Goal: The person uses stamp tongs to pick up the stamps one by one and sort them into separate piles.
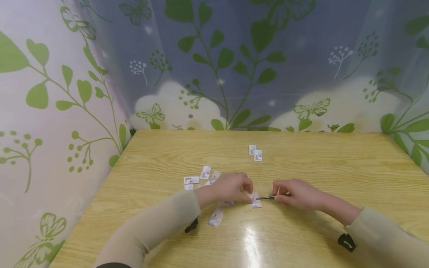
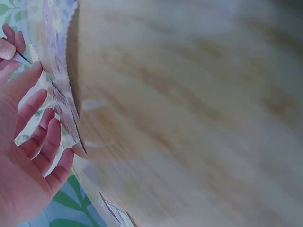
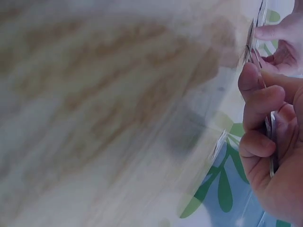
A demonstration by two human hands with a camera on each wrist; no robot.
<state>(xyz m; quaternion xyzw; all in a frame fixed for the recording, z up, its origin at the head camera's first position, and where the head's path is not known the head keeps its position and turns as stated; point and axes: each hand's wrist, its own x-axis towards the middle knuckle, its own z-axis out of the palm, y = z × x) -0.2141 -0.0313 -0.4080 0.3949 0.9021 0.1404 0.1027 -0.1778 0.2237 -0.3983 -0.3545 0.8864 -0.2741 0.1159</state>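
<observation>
Leafy fabric point(image 1: 234, 85) backs a wood-grained table point(image 1: 318, 242). Right hand point(image 1: 299, 194) clamps its fingers on tweezers point(image 1: 268, 197), tips at a small printed card point(image 1: 256, 204); left hand point(image 1: 231, 188), fingers apart, thumb touching the card's opposite side, apparently steadies it.

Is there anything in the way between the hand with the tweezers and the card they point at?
Nothing visible is in the way: the tweezers in the right hand reach over the card. The left hand is at the card's other side.
</observation>
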